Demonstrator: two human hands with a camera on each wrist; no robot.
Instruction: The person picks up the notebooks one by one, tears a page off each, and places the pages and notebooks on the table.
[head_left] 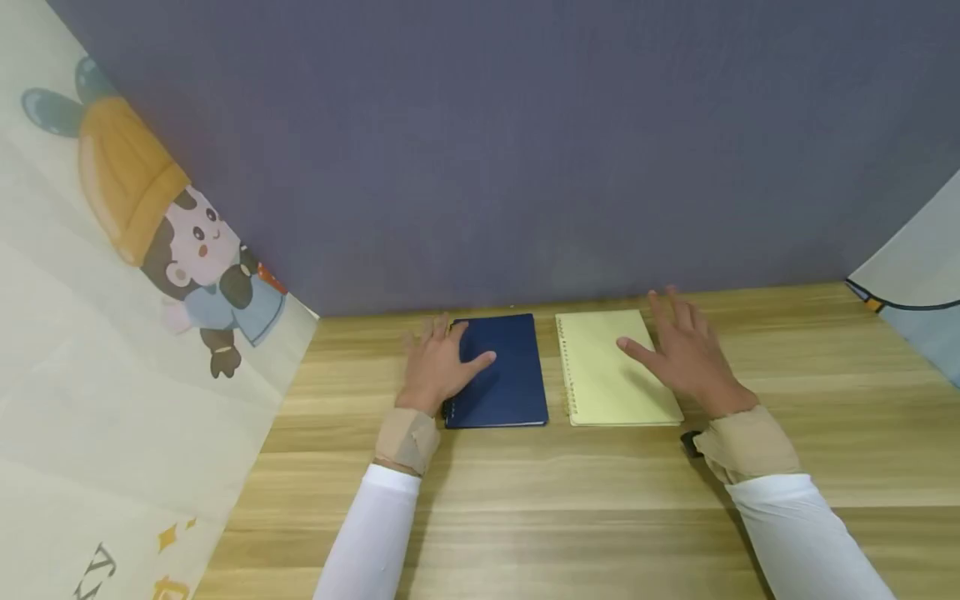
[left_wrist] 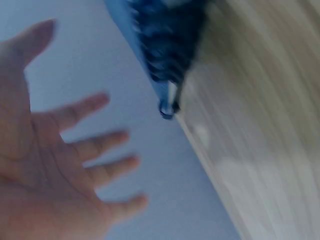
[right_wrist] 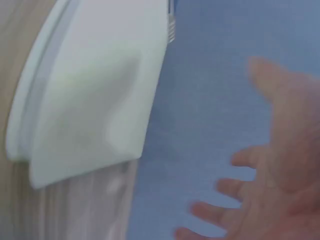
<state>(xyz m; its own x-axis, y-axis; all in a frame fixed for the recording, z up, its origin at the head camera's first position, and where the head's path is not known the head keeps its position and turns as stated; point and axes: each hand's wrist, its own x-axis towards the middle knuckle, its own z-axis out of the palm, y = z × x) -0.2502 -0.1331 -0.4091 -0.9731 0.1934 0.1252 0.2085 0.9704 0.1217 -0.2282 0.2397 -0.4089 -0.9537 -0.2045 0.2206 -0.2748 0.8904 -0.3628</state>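
Note:
Two spiral-bound notebooks lie side by side on the wooden table. The dark blue notebook (head_left: pixel 506 387) is on the left, the pale yellow notebook (head_left: pixel 607 375) on the right, with a narrow gap between them. My left hand (head_left: pixel 440 365) is spread over the blue notebook's left edge, its thumb above the cover. My right hand (head_left: pixel 693 354) is spread at the yellow notebook's right side, thumb over its cover. Both wrist views show fingers apart with nothing held. The blue notebook's spiral (left_wrist: pixel 162 45) and the yellow notebook's corner (right_wrist: pixel 100 110) appear there, blurred.
A grey-purple panel (head_left: pixel 525 150) stands along the back edge of the table (head_left: pixel 510 517). At the left is a white wall sheet (head_left: pixel 97 400) with a cartoon figure. A black cable (head_left: pixel 915 307) runs at the far right.

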